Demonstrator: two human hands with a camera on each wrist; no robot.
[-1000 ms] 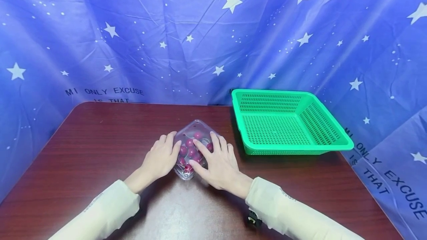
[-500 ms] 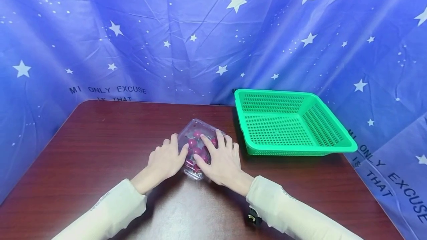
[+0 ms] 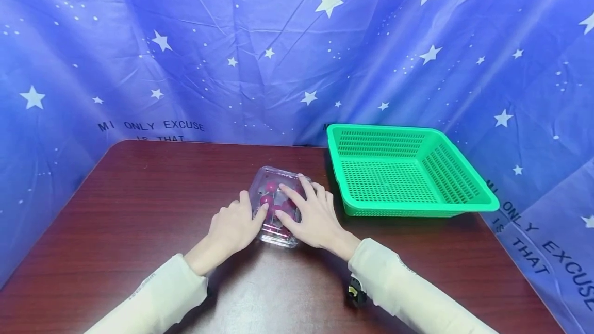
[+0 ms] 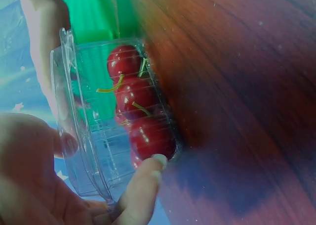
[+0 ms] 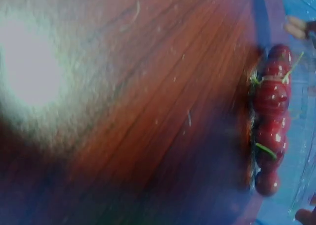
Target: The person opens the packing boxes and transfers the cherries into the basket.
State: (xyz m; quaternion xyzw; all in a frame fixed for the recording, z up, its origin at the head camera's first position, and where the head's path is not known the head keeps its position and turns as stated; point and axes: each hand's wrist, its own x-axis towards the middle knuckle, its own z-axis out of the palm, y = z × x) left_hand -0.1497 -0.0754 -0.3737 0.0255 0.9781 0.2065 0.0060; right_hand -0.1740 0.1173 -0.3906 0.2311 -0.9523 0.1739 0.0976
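A clear plastic clamshell box (image 3: 284, 173) of cherries lies on the table, slightly askew. My left hand (image 3: 234, 226) grips its left side, the thumb on the lid and the other fingers at the side wall. In the left wrist view a fingertip (image 4: 159, 160) touches the wall beside the red cherries (image 4: 133, 96). My right hand (image 3: 313, 215) holds the right side, thumb and forefinger spread on the lid, the other fingers over the edge. The lid appears closed. Green stems show on the cherries (image 5: 270, 96) in the right wrist view. Some cherries are hidden under the right hand.
A green slotted plastic basket (image 3: 413, 205) stands at the back right, just beyond the right hand, with nothing in it. The dark red wooden table (image 3: 139, 195) meets a blue star-printed cloth (image 3: 209, 40) behind and at the sides.
Both hands have turned the box counterclockwise on the table, its far corner going left and its near corner right. The left thumb has moved further onto the lid. The basket stays put.
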